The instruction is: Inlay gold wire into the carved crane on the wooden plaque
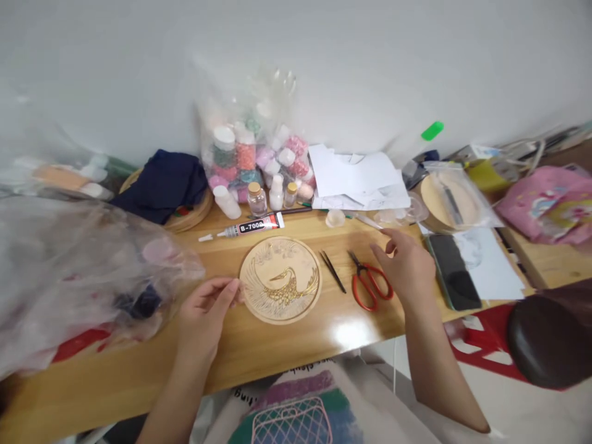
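My left hand [203, 314] has its thumb and fingers at the left edge of a round wooden plaque [296, 243]. A gold crane design [287, 290] fills its middle, with fine pale lines around it. My right hand [409, 262] is off to the right; its index fingertip is at the end of a thin whitish stick [369, 221], with the thumb apart from it. Black tweezers [333, 271] and red-handled scissors [371, 285] lie between the plaque and that hand. Behind the plaque lies a B-7000 glue tube [252, 226], its small white cap [206, 237] beside the nozzle.
A clear bag of bead jars [245, 154] and white papers [356, 179] stand along the wall. Plastic bags [92, 265] crowd the left. A phone [453, 271], a bagged wooden disc [446, 200] and a pink bag [546, 206] are at right; a stool [550, 339] stands below.
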The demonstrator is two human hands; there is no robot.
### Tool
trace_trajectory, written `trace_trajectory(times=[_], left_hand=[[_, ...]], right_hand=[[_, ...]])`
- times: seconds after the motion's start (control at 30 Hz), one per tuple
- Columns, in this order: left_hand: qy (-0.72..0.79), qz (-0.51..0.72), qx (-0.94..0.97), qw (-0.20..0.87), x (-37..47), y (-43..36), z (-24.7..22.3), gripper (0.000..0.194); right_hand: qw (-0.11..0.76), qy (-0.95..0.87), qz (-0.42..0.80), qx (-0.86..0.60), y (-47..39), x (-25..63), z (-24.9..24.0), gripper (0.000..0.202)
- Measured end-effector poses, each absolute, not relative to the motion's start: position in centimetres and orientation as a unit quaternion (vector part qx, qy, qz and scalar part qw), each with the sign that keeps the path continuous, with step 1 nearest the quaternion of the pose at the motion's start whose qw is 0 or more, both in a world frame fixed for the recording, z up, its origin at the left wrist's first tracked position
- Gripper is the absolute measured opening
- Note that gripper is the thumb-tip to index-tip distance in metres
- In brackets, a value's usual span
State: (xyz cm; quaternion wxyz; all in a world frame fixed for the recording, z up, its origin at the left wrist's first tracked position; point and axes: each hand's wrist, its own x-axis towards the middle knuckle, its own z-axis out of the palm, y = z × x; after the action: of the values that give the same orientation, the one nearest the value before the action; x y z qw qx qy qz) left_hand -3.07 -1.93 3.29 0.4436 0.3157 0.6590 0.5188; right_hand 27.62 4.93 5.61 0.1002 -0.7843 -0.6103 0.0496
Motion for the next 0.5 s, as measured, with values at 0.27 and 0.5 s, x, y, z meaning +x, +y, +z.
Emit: trace_trajectory(times=[0.27, 0.5], left_hand=[[0.668, 0.521, 0.304, 0.436, -3.4, -1.6, 3.4, 0.036], [0.662, 0.513, 0.352, 0.419, -3.7, -1.1, 3.3, 0.043]], right_hand=[[0.063, -0.684, -0.047, -0.726, 4.6, 29.7, 10.1, 0.019], [0.250, -0.807, -0.054, -0.532, 11.4, 30.7, 13.2, 0.029]])
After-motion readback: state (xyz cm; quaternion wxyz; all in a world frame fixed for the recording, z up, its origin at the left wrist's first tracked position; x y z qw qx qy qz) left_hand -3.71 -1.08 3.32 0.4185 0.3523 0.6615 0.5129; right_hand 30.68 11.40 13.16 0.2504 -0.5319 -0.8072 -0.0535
